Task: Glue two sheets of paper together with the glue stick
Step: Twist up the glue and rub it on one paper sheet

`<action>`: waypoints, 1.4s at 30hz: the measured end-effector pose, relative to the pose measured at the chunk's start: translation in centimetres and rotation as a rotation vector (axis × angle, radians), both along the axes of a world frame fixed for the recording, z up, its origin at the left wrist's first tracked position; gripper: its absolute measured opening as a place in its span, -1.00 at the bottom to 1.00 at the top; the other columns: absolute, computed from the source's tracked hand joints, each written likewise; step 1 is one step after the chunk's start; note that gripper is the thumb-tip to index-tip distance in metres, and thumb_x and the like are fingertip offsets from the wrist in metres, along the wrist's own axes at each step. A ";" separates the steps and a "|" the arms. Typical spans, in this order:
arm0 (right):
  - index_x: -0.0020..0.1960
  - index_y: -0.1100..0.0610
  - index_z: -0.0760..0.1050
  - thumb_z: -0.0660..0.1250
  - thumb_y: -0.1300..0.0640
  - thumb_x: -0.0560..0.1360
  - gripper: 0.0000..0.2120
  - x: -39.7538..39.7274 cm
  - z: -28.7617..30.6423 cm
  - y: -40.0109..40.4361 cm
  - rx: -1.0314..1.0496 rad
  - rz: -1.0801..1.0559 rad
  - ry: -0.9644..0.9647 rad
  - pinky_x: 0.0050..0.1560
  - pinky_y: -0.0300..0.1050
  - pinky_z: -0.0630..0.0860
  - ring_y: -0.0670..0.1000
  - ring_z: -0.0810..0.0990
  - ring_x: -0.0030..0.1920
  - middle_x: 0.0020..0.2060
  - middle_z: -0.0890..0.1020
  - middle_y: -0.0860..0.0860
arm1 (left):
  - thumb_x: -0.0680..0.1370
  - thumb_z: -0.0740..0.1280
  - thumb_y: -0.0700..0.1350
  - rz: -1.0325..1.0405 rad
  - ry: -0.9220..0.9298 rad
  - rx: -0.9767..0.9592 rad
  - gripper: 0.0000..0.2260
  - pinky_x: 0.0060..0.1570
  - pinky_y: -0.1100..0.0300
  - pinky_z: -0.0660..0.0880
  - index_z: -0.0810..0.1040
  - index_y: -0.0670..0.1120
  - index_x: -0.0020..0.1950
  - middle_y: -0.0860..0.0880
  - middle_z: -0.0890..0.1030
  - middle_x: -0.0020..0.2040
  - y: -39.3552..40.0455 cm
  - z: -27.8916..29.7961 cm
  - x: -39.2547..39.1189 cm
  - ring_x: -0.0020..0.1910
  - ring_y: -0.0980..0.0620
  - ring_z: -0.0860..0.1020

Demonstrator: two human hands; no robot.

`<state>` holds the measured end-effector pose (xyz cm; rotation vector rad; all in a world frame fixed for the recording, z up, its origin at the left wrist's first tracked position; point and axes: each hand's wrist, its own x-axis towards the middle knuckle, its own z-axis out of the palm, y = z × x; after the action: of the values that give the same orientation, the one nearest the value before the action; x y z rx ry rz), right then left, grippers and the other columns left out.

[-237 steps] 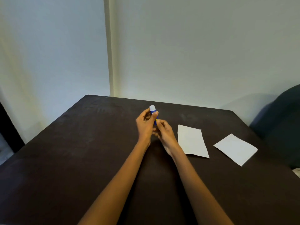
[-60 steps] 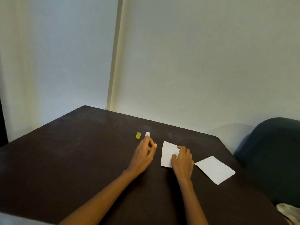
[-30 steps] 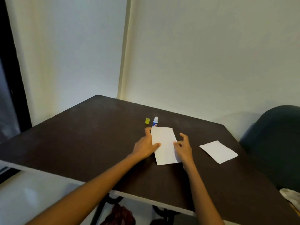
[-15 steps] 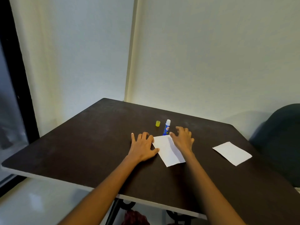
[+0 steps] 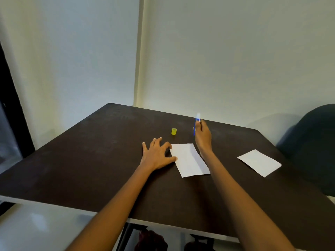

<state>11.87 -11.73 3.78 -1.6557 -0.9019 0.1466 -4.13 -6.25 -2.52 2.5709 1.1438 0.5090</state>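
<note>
On desk (image 5: 90,160), near sheet (image 5: 189,159) lay flat, pinned at its left edge by splayed left hand (image 5: 156,153), likely to stop sliding under glue strokes. Held glue stick (image 5: 196,125) upright in right hand (image 5: 203,135), grip closed round barrel, lifted beyond sheet's far edge. Left yellow cap (image 5: 174,131) standing apart, stick uncapped. Kept second sheet (image 5: 259,162) well to the right, presumably for after gluing.
</note>
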 end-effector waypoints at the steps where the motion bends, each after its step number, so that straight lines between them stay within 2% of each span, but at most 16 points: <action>1: 0.32 0.15 0.39 0.10 -0.01 0.62 -0.64 0.1 0.1 -0.1 -0.001 0.056 0.007 -0.01 -0.05 0.55 0.06 0.56 -0.03 0.04 0.55 0.12 | 0.43 0.22 0.31 -0.001 0.009 0.002 -0.55 0.37 -0.33 -0.18 0.39 0.15 0.23 -0.11 0.11 0.53 0.0 0.0 0.1 0.52 -0.15 -0.01; 3: 0.32 0.08 0.37 0.21 -0.03 0.57 -0.64 0.3 0.0 -0.3 -0.047 0.165 0.031 -0.28 -0.23 0.52 -0.04 0.53 -0.24 -0.08 0.55 0.07 | 0.43 0.21 0.33 0.003 0.028 -0.003 -0.54 0.37 -0.33 -0.19 0.39 0.15 0.24 -0.12 0.10 0.53 0.2 0.2 0.3 0.52 -0.15 -0.01; 5: 0.15 0.05 0.40 0.37 -0.01 0.48 -0.70 0.2 -0.5 -0.2 -0.100 0.202 0.038 -0.36 -0.26 0.48 -0.05 0.52 -0.30 -0.18 0.52 0.03 | 0.42 0.21 0.34 0.009 0.035 -0.008 -0.54 0.37 -0.33 -0.19 0.41 0.16 0.24 -0.12 0.10 0.53 0.4 0.2 0.4 0.52 -0.14 -0.03; 8: -0.05 0.07 0.51 0.47 0.08 0.40 -0.80 0.0 -1.3 0.2 -0.075 0.182 0.141 -0.25 -0.25 0.55 -0.01 0.61 -0.19 -0.18 0.60 0.01 | 0.41 0.19 0.37 0.015 0.048 0.015 -0.51 0.37 -0.32 -0.19 0.41 0.17 0.26 -0.10 0.07 0.54 0.6 0.0 0.5 0.53 -0.13 -0.05; 10: -0.02 0.09 0.56 0.47 0.10 0.41 -0.82 -0.3 -1.6 0.6 -0.047 0.182 0.198 -0.05 -0.15 0.58 0.03 0.64 -0.06 -0.10 0.64 0.04 | 0.41 0.19 0.38 0.019 0.052 0.022 -0.49 0.38 -0.31 -0.20 0.42 0.18 0.27 -0.09 0.06 0.55 0.7 0.0 0.5 0.53 -0.12 -0.06; 12: 0.07 0.14 0.58 0.45 0.11 0.43 -0.76 -0.6 -1.7 1.0 -0.040 0.182 0.167 0.03 -0.12 0.52 0.02 0.61 -0.01 -0.04 0.64 0.02 | 0.39 0.21 0.38 0.023 0.039 0.013 -0.49 0.38 -0.31 -0.20 0.44 0.18 0.26 -0.09 0.06 0.55 0.8 -0.1 0.5 0.53 -0.11 -0.06; 15: 0.14 0.19 0.53 0.43 0.14 0.44 -0.70 -1.4 -1.6 1.5 -0.049 0.166 0.038 -0.04 -0.21 0.45 -0.06 0.54 -0.08 -0.06 0.59 0.01 | 0.37 0.24 0.39 0.025 0.005 -0.016 -0.50 0.38 -0.30 -0.20 0.46 0.19 0.23 -0.08 0.07 0.54 0.9 -0.2 0.5 0.53 -0.10 -0.06; 18: 0.12 0.18 0.43 0.46 0.15 0.41 -0.65 -2.1 -1.6 2.0 -0.020 0.130 -0.023 -0.16 -0.32 0.45 -0.07 0.56 -0.15 -0.13 0.57 0.00 | 0.36 0.25 0.39 0.033 -0.006 -0.020 -0.50 0.39 -0.29 -0.20 0.47 0.20 0.22 -0.08 0.09 0.54 0.9 -0.2 0.5 0.53 -0.09 -0.05; 23: 0.09 0.18 0.42 0.49 0.14 0.39 -0.63 -2.7 -2.1 2.5 -0.037 0.131 -0.109 -0.09 -0.19 0.52 -0.02 0.58 -0.14 -0.08 0.62 0.08 | 0.36 0.26 0.39 0.037 -0.030 -0.026 -0.49 0.40 -0.27 -0.20 0.48 0.21 0.23 -0.09 0.10 0.54 0.8 -0.2 0.5 0.53 -0.09 -0.04; 26: 0.09 0.19 0.43 0.49 0.12 0.39 -0.63 -2.9 -2.3 2.6 -0.042 0.135 -0.135 -0.09 -0.17 0.53 -0.01 0.58 -0.14 -0.05 0.64 0.13 | 0.36 0.27 0.38 0.037 -0.042 -0.028 -0.50 0.40 -0.27 -0.20 0.49 0.20 0.22 -0.09 0.11 0.54 0.7 -0.1 0.6 0.53 -0.09 -0.04; 32: 0.07 0.15 0.44 0.50 0.11 0.38 -0.65 -3.0 -2.5 2.6 -0.061 0.172 -0.193 -0.27 -0.40 0.44 -0.08 0.56 -0.23 -0.16 0.60 0.03 | 0.36 0.27 0.38 0.034 -0.044 -0.027 -0.51 0.40 -0.27 -0.20 0.49 0.20 0.21 -0.10 0.11 0.54 0.7 -0.2 0.7 0.53 -0.09 -0.04; 36: 0.09 0.17 0.44 0.49 0.13 0.38 -0.64 -2.3 -2.4 2.3 -0.075 0.169 -0.221 -0.15 -0.29 0.49 -0.07 0.57 -0.19 -0.13 0.60 0.03 | 0.36 0.27 0.38 0.032 -0.043 -0.021 -0.51 0.39 -0.27 -0.20 0.50 0.19 0.20 -0.10 0.12 0.53 0.7 -0.2 0.7 0.53 -0.09 -0.03; 40: 0.09 0.15 0.44 0.49 0.14 0.38 -0.65 -0.7 -2.4 1.8 -0.097 0.132 -0.230 -0.23 -0.43 0.41 -0.10 0.55 -0.18 -0.13 0.55 -0.02 | 0.37 0.28 0.36 0.028 -0.049 -0.025 -0.51 0.40 -0.26 -0.20 0.49 0.18 0.21 -0.10 0.13 0.53 0.6 -0.2 0.5 0.53 -0.09 -0.02; 42: 0.06 0.12 0.43 0.49 0.13 0.38 -0.66 0.3 -2.4 1.5 -0.106 0.109 -0.230 -0.25 -0.43 0.39 -0.12 0.55 -0.21 -0.16 0.56 -0.02 | 0.37 0.28 0.36 0.025 -0.052 -0.031 -0.52 0.40 -0.25 -0.20 0.49 0.18 0.21 -0.10 0.13 0.53 0.6 -0.1 0.5 0.53 -0.08 -0.03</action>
<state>12.20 -10.24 1.37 -1.7462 -1.1765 0.0800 -3.60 -5.66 -2.59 2.5046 1.1582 0.5560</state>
